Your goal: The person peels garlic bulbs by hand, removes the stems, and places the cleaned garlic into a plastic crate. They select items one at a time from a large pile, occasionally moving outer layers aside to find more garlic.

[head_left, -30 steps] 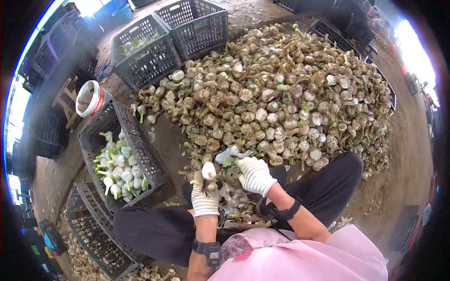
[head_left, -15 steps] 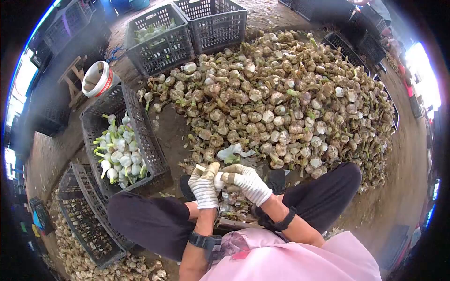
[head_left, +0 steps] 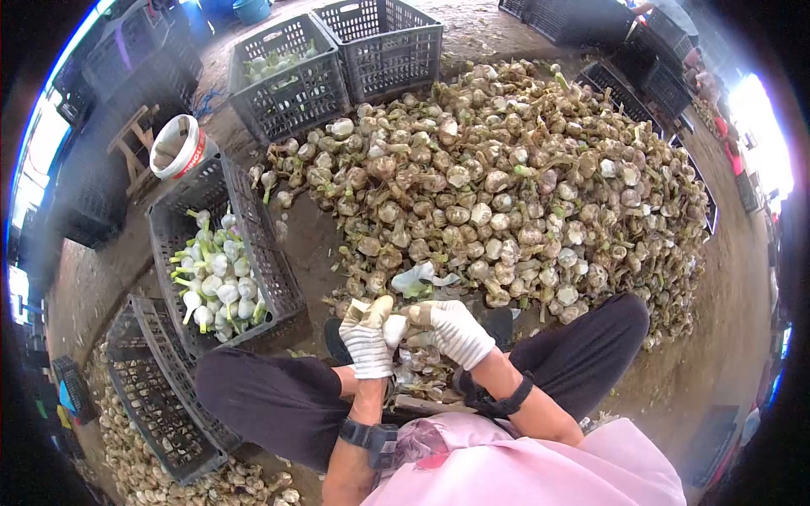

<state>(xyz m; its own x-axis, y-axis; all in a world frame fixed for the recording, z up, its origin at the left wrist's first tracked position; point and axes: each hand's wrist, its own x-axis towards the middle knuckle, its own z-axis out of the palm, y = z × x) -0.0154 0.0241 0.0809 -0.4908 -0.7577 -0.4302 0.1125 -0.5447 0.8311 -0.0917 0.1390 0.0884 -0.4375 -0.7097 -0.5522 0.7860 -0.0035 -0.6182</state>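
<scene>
Both hands wear striped white gloves with tan fingertips. My left hand is closed around a white garlic bulb, its pale stem end poking up by the thumb. Close on the bulb's right side is my right hand, its fingers pinched together; whatever is between those fingertips is too small to tell. Beyond the hands spreads a large heap of unpeeled garlic. A pale crumpled scrap lies at its near edge. Peeled skins lie below the hands, between my legs.
To the left, a black crate holds clean white garlic. A white bucket stands behind it. Two crates are at the back, another at lower left. More garlic lies on the floor. A person is partly visible far right.
My right hand has shifted slightly right, away from the bulb, and more of the bulb's white side shows. My left hand keeps its hold with little movement.
</scene>
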